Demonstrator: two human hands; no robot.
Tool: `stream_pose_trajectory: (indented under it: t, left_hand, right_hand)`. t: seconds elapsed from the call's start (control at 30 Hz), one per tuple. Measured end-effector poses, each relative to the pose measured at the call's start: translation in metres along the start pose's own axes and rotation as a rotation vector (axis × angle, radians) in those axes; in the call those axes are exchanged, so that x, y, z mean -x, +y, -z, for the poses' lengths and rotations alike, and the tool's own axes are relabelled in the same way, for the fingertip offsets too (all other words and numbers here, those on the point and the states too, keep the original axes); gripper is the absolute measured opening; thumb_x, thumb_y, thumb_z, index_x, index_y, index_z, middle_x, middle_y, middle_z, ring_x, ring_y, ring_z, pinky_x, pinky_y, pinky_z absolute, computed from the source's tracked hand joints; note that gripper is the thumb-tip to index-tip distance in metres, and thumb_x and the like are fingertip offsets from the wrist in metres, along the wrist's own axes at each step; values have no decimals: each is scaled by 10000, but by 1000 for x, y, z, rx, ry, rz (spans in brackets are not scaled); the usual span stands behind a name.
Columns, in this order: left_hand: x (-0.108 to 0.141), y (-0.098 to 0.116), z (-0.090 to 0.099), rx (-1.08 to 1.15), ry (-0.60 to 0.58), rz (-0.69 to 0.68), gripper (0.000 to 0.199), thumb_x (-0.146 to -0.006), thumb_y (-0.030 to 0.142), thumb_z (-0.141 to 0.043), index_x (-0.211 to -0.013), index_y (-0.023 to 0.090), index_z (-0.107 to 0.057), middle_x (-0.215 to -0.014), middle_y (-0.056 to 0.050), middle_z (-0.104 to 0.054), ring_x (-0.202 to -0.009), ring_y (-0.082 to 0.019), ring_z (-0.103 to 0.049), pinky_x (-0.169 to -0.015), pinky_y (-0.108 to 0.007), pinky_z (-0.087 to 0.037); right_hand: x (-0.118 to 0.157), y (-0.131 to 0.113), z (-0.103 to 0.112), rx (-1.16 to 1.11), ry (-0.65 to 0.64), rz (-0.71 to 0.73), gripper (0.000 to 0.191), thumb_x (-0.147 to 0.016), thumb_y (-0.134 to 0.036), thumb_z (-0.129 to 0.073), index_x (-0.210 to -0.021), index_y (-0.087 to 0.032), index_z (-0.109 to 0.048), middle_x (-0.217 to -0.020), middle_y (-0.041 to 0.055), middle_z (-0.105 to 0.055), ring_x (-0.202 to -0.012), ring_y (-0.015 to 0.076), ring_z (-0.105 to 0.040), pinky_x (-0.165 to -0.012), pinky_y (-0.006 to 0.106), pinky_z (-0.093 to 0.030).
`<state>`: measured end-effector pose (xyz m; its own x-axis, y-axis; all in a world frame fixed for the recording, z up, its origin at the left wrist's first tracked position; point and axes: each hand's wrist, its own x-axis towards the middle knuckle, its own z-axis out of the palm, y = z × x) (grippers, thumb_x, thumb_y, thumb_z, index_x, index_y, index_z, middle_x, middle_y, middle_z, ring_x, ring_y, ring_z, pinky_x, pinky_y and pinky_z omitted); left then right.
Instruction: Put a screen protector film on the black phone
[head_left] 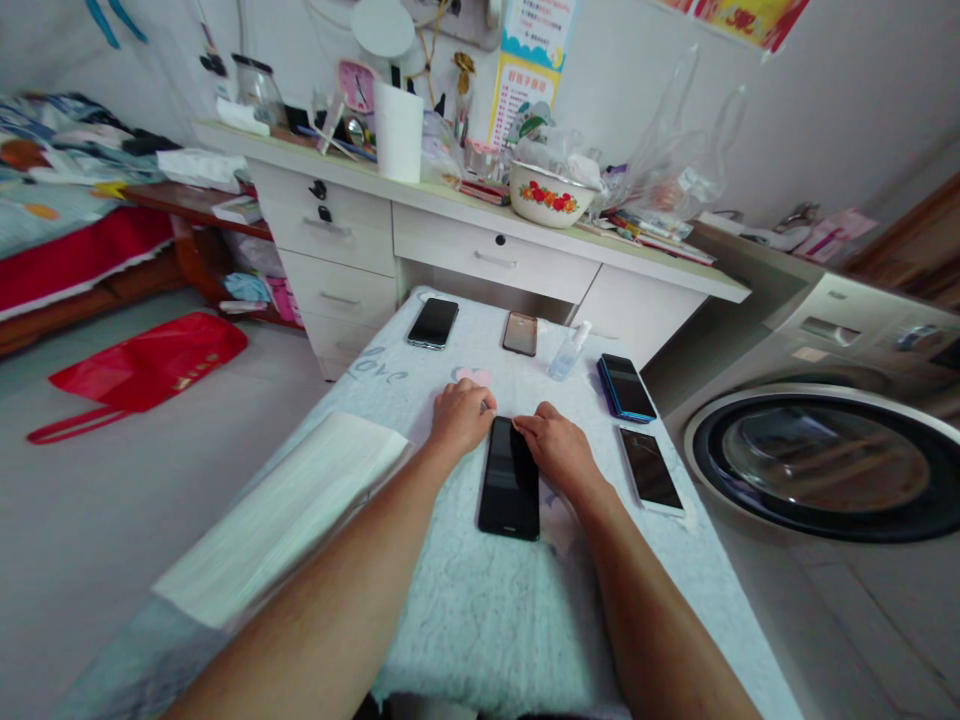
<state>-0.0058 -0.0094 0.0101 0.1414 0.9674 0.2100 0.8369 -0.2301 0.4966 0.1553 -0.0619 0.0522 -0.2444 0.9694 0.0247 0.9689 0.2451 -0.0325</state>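
A black phone [510, 485] is laid flat within the edges of the table [465, 620], its far corners flanked by left hand [460, 416] and right hand [556, 445], fingers curled nearly closed; whether anything is gripped cannot be told.

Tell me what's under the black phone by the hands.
The black phone lies on the pale cloth, which shows past its lower edge. Anything directly beneath is covered by the phone and cannot be seen.

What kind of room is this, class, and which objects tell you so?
Probably a lived-in bedroom: a bed with a red skirt, a white desk with drawers and a front-loading washing machine.
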Motion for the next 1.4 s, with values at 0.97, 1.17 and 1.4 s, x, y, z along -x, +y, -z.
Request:
stream_pose_trajectory:
  t: [0.97,1.17,1.4]
  left_hand:
    - [1,1,6,-3,-69,-8,154,-779,317,-562,-808,287,-711,-1075,-23,-603,-1019,-248,-503,-853,-388,-382]
    - [0,0,5,1,-68,-10,159,-785,327,-561,-819,286,-710,-1074,-25,-603,-1024,-244,-504,-868,-389,-377]
    - [-1,-2,2,8,-51,-16,147,-771,313,-566,-799,284,-707,-1059,-19,-614,-1006,-243,-511,-859,-390,-381]
  right_hand:
    - [8,-8,0,-119,5,164,302,-968,-316,-386,-1056,-284,-672,-905,19,-535,-769,107,-545,-693,209,-363]
    - [5,-1,-1,-69,17,45,322,-969,-326,-376,-1106,-298,-666,-919,29,-554,-794,122,-567,-692,222,-368]
    - [3,10,0,-54,-1,-8,328,-966,-341,-377,-1090,-291,-677,-895,32,-568,-819,128,-572,-711,226,-367]
